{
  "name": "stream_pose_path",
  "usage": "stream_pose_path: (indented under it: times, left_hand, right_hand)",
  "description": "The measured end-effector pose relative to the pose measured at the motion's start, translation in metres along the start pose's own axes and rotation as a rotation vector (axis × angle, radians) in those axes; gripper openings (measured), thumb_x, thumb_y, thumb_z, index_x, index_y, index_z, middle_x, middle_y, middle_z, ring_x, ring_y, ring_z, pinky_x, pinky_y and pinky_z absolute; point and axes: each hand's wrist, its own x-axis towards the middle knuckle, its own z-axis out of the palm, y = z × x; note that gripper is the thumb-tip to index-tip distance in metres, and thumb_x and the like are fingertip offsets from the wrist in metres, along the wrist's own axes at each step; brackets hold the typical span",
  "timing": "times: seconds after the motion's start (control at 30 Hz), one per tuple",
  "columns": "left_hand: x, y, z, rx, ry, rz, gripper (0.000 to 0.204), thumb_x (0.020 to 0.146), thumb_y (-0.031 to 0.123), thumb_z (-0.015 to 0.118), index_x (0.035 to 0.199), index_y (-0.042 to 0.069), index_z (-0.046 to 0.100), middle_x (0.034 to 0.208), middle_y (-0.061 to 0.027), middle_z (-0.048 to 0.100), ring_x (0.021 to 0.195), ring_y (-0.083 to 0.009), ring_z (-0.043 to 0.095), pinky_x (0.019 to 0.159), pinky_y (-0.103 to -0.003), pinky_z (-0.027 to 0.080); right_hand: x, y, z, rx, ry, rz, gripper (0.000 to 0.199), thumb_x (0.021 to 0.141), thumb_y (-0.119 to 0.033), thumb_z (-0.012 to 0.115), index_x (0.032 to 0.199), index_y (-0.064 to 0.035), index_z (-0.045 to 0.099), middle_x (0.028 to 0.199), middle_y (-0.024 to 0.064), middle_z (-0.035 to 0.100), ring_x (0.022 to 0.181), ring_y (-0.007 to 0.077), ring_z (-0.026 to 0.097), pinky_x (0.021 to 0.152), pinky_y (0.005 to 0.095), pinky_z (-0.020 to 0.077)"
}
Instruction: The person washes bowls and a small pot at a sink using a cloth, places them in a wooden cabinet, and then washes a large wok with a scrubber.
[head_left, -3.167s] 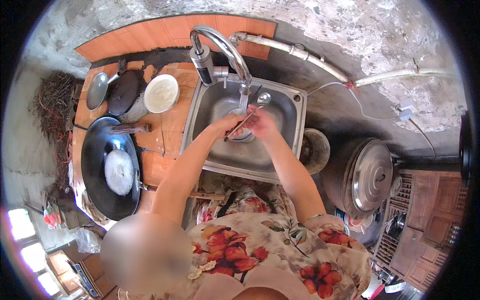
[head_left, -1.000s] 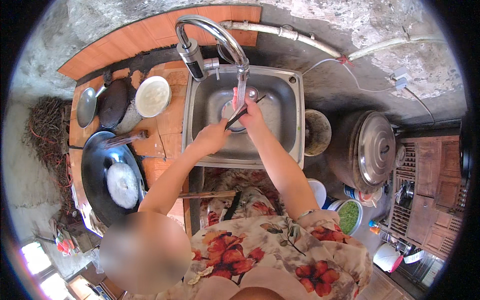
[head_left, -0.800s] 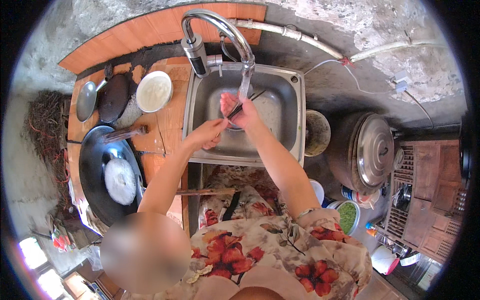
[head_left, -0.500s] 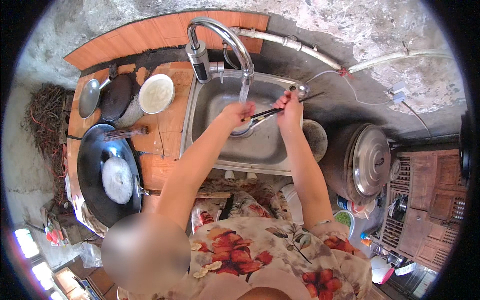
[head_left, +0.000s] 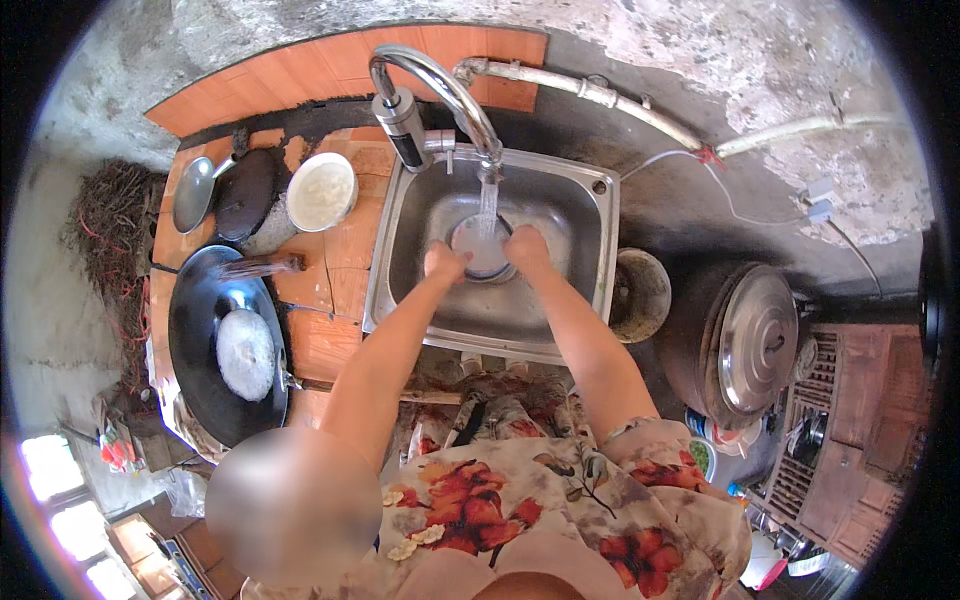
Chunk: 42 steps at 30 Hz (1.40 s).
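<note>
Both my hands hold a small round metal bowl [head_left: 482, 248] inside the steel sink [head_left: 590, 262]. My left hand [head_left: 445, 263] grips its left rim and my right hand [head_left: 525, 248] grips its right rim. Water streams from the curved chrome faucet [head_left: 432, 92] straight into the bowl. My forearms reach in from below, over the sink's front edge.
A black wok [head_left: 222, 345] with a pale lid inside sits on the tiled counter at left. Behind it are a dark pan [head_left: 246, 192], a ladle [head_left: 192, 193] and a white bowl [head_left: 321, 190]. A large lidded steel pot [head_left: 748, 340] and a round stand [head_left: 638, 294] are at right.
My hands let go of the thin utensil they held under the tap, with the right hand swinging out to the sink's right rim, and now both grip the bowl under the running water.
</note>
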Motion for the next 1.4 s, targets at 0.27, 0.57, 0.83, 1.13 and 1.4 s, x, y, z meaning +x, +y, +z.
stream_pose_path:
  times: [0.27, 0.57, 0.83, 1.13, 1.4]
  left_hand:
    - [-0.019, 0.006, 0.023, 0.148, 0.112, 0.048, 0.085, 0.066, 0.024, 0.079, 0.127, -0.008, 0.029, 0.115, -0.0316, 0.051, 0.103, -0.0394, 0.060, 0.089, -0.040, 0.050]
    - [0.024, 0.001, 0.016, -0.550, -0.082, -0.010, 0.072, 0.072, 0.020, 0.068, 0.130, -0.003, 0.035, 0.123, -0.0217, 0.050, 0.090, -0.0398, 0.063, 0.071, -0.043, 0.054]
    - [-0.082, 0.049, -0.019, -0.430, 0.024, 0.378, 0.070, 0.070, -0.009, 0.049, 0.135, 0.006, 0.027, 0.096, -0.0229, 0.062, 0.087, -0.0367, 0.065, 0.062, -0.044, 0.057]
    - [-0.035, 0.075, -0.008, 0.511, 0.156, 0.813, 0.021, 0.082, 0.023, 0.060, 0.095, 0.009, 0.070, 0.091, -0.0205, 0.066, 0.086, -0.0394, 0.065, 0.076, -0.046, 0.052]
    - [-0.030, 0.045, 0.034, -0.708, 0.089, 0.307, 0.034, 0.083, 0.025, 0.064, 0.113, 0.009, 0.061, 0.097, -0.0173, 0.066, 0.084, -0.0328, 0.066, 0.075, -0.043, 0.051]
  right_hand:
    - [0.003, -0.029, -0.035, 0.070, -0.298, 0.071, 0.019, 0.065, -0.011, 0.058, 0.073, 0.0028, 0.068, 0.086, 0.0246, 0.066, 0.087, 0.0325, 0.067, 0.077, 0.0386, 0.0532]
    - [-0.011, -0.040, -0.083, 0.736, -0.487, 0.263, 0.026, 0.070, 0.006, 0.056, 0.096, 0.0125, 0.054, 0.083, 0.0250, 0.064, 0.063, 0.0301, 0.069, 0.031, 0.0263, 0.0349]
    - [-0.009, -0.009, -0.012, 0.415, -0.181, 0.275, 0.023, 0.073, -0.015, 0.072, 0.078, 0.0066, 0.064, 0.073, 0.0175, 0.066, 0.060, 0.0297, 0.066, 0.052, 0.0358, 0.0501]
    - [-0.007, -0.037, -0.090, -0.361, 0.005, -0.476, 0.017, 0.070, -0.005, 0.058, 0.086, 0.0002, 0.062, 0.089, 0.0222, 0.065, 0.085, 0.0399, 0.063, 0.076, 0.0462, 0.0519]
    - [-0.016, -0.035, -0.108, 0.267, -0.314, 0.096, 0.016, 0.076, 0.002, 0.055, 0.089, 0.0060, 0.063, 0.084, 0.0215, 0.065, 0.077, 0.0342, 0.067, 0.057, 0.0405, 0.0576]
